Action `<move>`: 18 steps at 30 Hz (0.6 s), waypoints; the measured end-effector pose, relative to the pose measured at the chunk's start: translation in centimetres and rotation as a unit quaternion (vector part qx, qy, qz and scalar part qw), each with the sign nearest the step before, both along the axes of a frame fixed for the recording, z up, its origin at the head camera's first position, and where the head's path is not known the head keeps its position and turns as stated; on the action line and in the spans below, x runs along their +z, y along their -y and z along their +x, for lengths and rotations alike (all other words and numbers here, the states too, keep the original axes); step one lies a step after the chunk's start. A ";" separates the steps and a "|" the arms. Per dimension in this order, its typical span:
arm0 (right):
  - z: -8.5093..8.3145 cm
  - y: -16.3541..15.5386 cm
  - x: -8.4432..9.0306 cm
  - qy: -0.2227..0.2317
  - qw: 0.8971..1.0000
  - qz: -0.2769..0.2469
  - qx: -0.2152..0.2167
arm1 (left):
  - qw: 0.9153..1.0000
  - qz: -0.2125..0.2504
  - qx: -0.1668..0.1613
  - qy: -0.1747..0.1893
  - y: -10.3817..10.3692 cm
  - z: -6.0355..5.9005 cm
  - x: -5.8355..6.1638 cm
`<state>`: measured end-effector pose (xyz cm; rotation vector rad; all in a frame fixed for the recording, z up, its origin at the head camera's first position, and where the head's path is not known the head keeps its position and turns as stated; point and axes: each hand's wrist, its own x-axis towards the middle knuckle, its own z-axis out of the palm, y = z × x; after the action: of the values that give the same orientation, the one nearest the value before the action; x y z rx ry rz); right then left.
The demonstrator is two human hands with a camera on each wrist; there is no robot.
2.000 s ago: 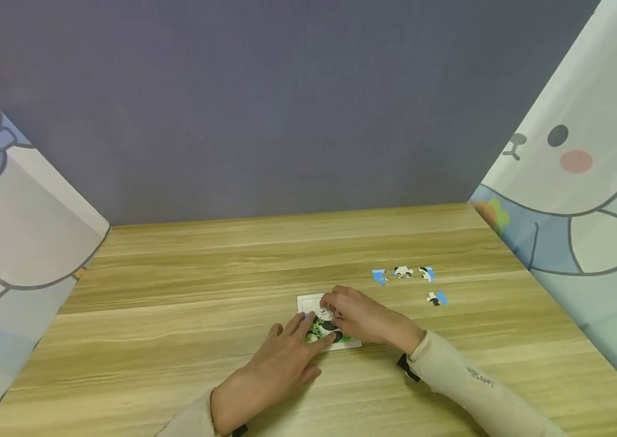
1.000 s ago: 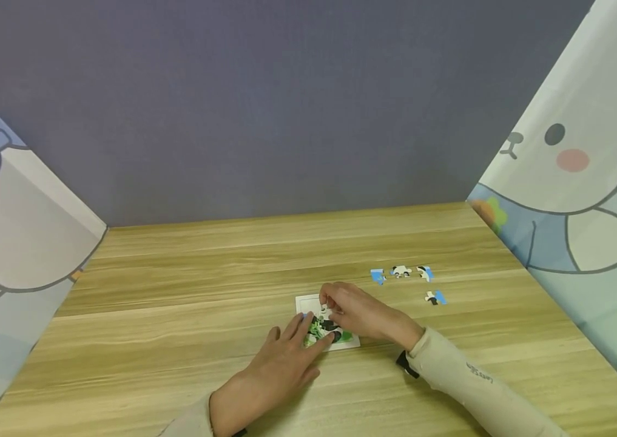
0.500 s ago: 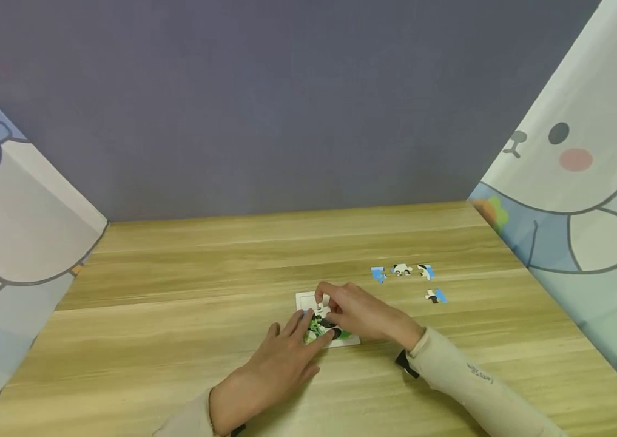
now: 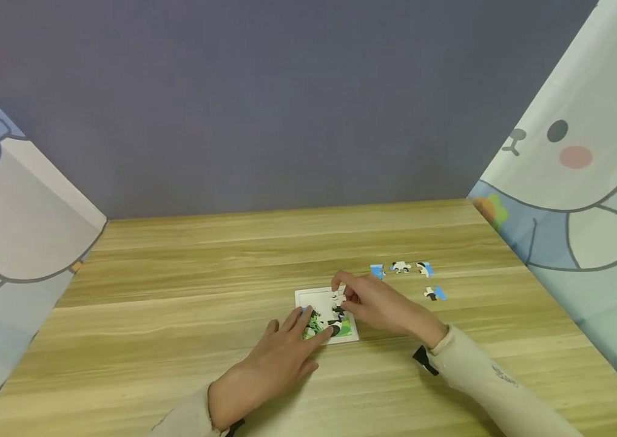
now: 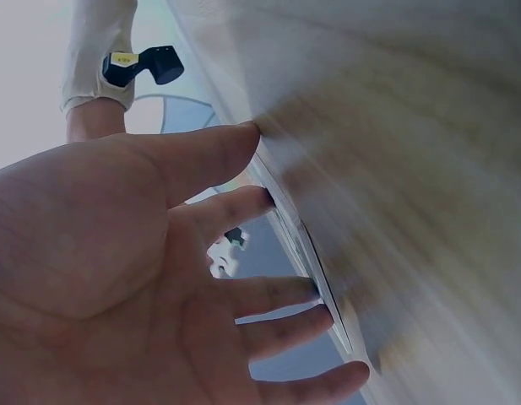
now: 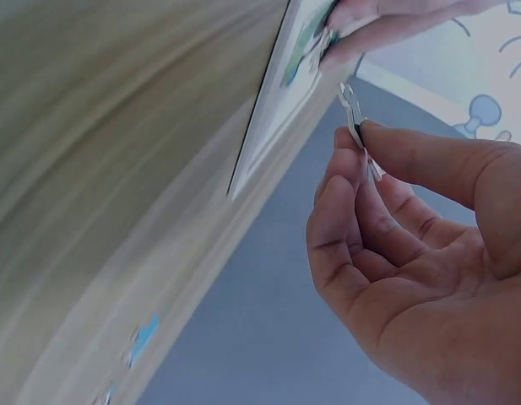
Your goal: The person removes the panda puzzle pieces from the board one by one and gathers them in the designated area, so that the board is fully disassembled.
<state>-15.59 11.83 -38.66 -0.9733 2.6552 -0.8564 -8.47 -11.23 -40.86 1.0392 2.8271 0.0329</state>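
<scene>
Piece [image 6: 355,114] now lifted off the tray [image 4: 308,297] in right hand [image 4: 379,303] pinch, shifted right; tray kept pinned by flat left hand [image 4: 281,355], so placement judged unfinished

Small dark lettering on the right sleeve [image 4: 505,377] — too blurred to read.

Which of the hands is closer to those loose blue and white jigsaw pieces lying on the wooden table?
The right hand. It sits just beside the loose blue and white jigsaw pieces, pinching another piece. The left hand rests farther away, fingers on the white puzzle board.
</scene>
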 end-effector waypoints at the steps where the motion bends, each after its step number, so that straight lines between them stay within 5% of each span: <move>1: 0.0 -0.3 0.1 -0.001 1.000 -0.001 -0.004 | 1.000 -0.001 -0.001 -0.002 0.0 0.0 0.0; 18: -0.1 -5.1 1.2 -0.076 0.995 -0.012 -0.063 | 1.000 0.027 0.000 -0.007 0.3 0.1 -0.2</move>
<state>-15.72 16.98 -37.51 -0.9195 2.8670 -0.8760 -8.38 -11.48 -41.08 1.0548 2.8526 0.1021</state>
